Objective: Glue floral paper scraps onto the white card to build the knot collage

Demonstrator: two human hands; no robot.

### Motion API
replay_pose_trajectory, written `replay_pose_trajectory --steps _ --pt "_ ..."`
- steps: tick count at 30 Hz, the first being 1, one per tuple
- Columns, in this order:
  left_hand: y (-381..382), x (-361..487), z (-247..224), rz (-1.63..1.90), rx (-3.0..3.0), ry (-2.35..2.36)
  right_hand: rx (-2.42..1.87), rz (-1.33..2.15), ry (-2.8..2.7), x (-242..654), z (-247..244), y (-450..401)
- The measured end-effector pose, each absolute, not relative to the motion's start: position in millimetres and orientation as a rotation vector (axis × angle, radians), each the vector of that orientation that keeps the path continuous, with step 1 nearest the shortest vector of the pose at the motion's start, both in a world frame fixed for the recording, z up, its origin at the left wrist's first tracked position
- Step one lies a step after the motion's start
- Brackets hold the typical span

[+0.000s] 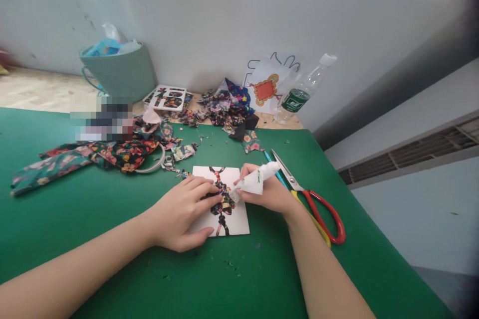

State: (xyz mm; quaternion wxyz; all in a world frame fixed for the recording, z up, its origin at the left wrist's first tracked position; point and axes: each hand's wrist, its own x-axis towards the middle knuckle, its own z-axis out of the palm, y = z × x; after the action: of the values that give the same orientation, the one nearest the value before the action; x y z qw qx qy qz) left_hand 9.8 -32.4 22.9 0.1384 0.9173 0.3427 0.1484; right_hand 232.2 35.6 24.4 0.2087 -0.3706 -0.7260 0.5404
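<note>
**Gluing fabric scraps onto a card**

The left hand (183,217) lies flat on a white card (239,222) near the middle of the green surface (93,209), its fingertips (213,194) pressing on the patterned fabric figure (224,202) stuck to the card; this grip is open, holding nothing. The right hand (267,192) is closed around a white glue tube (256,179), whose tip points at the figure just beside the left fingertips.

By the look of it, the step in hand is sticking small fabric pieces into the outlined shape. The next move seems to call for a light, exact dab at the tube's tip while the left hand keeps the card from sliding.

Red-handled scissors (318,207) lie just right of the right wrist. Floral fabric strips (86,157) and loose scraps (228,109) sit farther back, with a plastic bottle (301,92) and a green bin (119,72) near the wall.
</note>
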Motion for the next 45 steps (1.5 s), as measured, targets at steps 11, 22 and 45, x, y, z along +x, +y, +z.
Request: replay_pose_trajectory --steps 11,22,45 --pt "-32 10 22 0.437 2.648 1.002 -1.02 1.465 -2.013 234 22 38" --pt "-32 10 23 0.467 2.649 0.999 -1.029 1.507 -2.02 233 24 36" --pt "-32 11 22 0.447 2.654 1.015 -1.038 1.306 -2.202 226 30 32"
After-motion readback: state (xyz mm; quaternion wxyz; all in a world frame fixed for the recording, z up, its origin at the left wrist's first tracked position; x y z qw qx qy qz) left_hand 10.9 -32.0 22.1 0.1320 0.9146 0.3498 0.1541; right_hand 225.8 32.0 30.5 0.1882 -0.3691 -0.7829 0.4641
